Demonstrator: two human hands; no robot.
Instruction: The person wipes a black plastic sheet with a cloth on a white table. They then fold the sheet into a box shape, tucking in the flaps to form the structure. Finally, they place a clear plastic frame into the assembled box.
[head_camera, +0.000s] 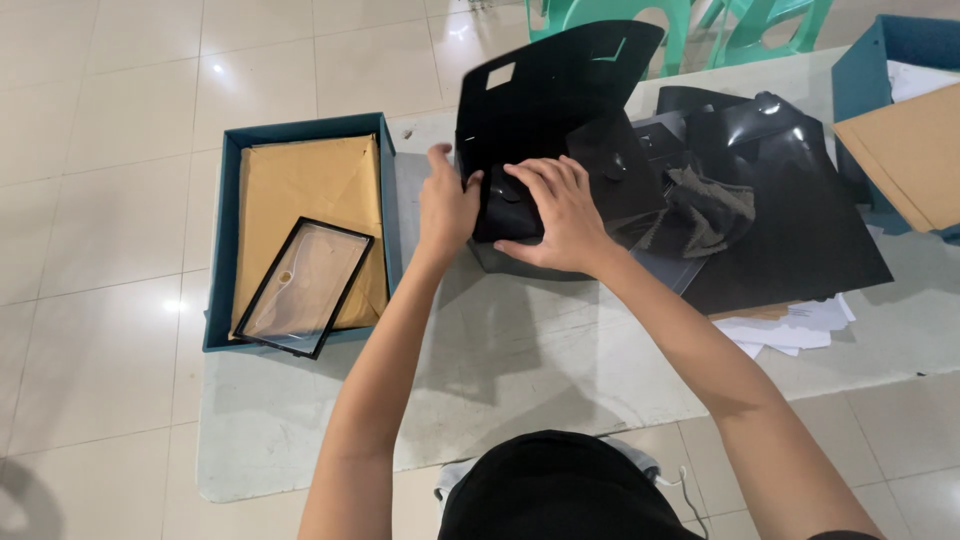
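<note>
While both hands press on a black folded card box (520, 130) at the far middle of the grey table (540, 370), the left hand (447, 203) pinches its left edge between thumb and fingers, and the right hand (560, 212) lies spread flat over its lower front. Its tall flap stands upright behind them. Just right lie black sheets (800, 220) and a dark cloth (705, 212). At left, a teal box (222, 240) holds brown paper (300, 190) and a black-framed clear panel (303, 287).
</note>
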